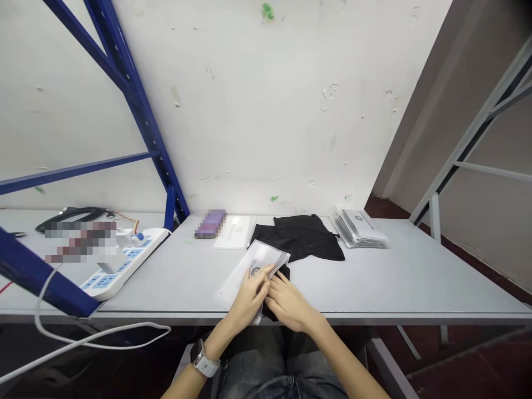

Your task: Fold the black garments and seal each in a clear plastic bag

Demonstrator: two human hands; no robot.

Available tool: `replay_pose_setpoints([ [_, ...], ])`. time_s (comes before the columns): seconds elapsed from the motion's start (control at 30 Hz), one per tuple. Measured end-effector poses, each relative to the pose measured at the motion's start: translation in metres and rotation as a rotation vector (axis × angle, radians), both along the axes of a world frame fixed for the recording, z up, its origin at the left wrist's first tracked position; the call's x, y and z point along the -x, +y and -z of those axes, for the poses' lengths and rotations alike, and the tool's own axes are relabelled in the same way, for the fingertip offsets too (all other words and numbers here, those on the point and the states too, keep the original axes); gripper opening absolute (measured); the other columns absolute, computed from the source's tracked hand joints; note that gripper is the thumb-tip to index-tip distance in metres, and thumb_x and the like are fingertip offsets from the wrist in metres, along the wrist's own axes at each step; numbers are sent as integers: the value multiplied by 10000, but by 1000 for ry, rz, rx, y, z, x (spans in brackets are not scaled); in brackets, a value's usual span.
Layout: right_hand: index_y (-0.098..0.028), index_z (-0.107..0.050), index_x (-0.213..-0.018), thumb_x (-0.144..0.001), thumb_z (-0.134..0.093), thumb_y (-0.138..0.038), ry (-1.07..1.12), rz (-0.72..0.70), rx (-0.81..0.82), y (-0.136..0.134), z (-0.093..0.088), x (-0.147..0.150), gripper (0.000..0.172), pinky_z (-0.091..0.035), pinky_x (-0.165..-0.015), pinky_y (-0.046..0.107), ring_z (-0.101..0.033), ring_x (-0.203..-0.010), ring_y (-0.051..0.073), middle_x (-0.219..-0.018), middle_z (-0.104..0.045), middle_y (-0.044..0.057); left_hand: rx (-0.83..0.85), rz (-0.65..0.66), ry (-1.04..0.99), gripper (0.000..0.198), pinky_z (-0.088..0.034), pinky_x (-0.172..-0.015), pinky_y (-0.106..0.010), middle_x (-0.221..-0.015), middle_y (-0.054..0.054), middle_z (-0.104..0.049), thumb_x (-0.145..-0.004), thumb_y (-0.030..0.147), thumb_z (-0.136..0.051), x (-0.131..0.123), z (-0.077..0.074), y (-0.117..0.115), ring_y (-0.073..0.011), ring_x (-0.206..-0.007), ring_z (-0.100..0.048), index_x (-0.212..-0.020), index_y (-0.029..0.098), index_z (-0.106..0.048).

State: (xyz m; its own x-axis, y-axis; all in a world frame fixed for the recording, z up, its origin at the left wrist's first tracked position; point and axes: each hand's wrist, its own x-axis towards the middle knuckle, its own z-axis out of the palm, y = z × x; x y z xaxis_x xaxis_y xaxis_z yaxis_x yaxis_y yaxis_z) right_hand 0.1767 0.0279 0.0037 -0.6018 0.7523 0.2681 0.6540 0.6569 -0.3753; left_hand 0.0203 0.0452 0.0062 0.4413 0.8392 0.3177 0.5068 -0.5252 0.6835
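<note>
My left hand (250, 293) grips a frosted plastic bag (236, 279) with a dark logo, tilted near the table's front edge. Close against it, my right hand (286, 302) holds a bunched black cloth (284, 271) at the bag's right side. How far the cloth lies inside the bag is hidden by my fingers. Just beyond both hands, black garments (305, 238) lie spread on the table. Behind the held bag, another flat white plastic bag (235, 231) rests on the tabletop.
A stack of packed white bags (359, 227) stands at the back right. To the left are a phone (210, 223), a power strip (124, 266), a white cable (95, 336) and a blue metal frame (145, 116). The grey table (394, 282) meets the wall.
</note>
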Motion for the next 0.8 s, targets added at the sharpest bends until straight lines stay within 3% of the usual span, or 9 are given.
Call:
replay_pose_setpoints([
  [0.17, -189, -262, -1470, -967, -325, -253, 36, 90, 8, 19, 6, 14, 511, -206, -1163, 416, -273, -1391, 192, -1481, -368, 73, -38, 44, 108, 441, -41, -1140, -579, -1409, -76, -476, -937, 191, -357, -3, -1, -3, -224, -1371, -330, -1371, 239, -417],
  [0.33, -228, -183, -1489, -970, -367, -333, -4, 53, -28, -8, -13, -7, 561, -203, -1171, 401, -198, -1417, 177, -1525, -286, 28, -22, 93, 49, 303, -142, -1156, -517, -1329, -62, -560, -949, 225, -366, 4, -10, -5, -209, -1337, -391, -1155, 238, -588],
  [0.47, -239, -258, -1465, -854, -580, -467, -73, -29, -55, -26, -20, -33, 727, -209, -1166, 442, -222, -1410, 229, -1509, -321, 45, 15, 169, 29, 286, -193, -1151, -492, -1314, -48, -574, -956, 243, -368, 6, -18, -8, -199, -1317, -421, -1106, 246, -611],
  [0.53, -212, -301, -1448, -818, -638, -437, -92, -26, -95, -24, -15, -34, 749, -220, -1158, 453, -231, -1406, 251, -1494, -347, 76, 27, 207, 58, 333, -166, -1157, -499, -1355, -38, -539, -958, 238, -363, 5, -20, -10, -195, -1331, -401, -1225, 270, -559],
  [0.63, -152, -373, -1411, -875, -567, -421, -90, -43, -138, -14, -1, -25, 630, -250, -1148, 407, -266, -1393, 237, -1452, -411, 109, 43, 256, 110, 427, -70, -1167, -513, -1393, -31, -499, -964, 225, -328, 0, -21, -12, -186, -1359, -355, -1374, 292, -425],
  [0.8, -136, -443, -1375, -953, -397, -280, -142, -79, -207, 9, 20, -8, 448, -310, -1110, 411, -367, -1342, 262, -1429, -431, 116, 31, 291, 160, 450, -24, -1174, -503, -1399, -18, -491, -957, 199, -306, -6, -23, -14, -174, -1369, -333, -1386, 298, -396],
])
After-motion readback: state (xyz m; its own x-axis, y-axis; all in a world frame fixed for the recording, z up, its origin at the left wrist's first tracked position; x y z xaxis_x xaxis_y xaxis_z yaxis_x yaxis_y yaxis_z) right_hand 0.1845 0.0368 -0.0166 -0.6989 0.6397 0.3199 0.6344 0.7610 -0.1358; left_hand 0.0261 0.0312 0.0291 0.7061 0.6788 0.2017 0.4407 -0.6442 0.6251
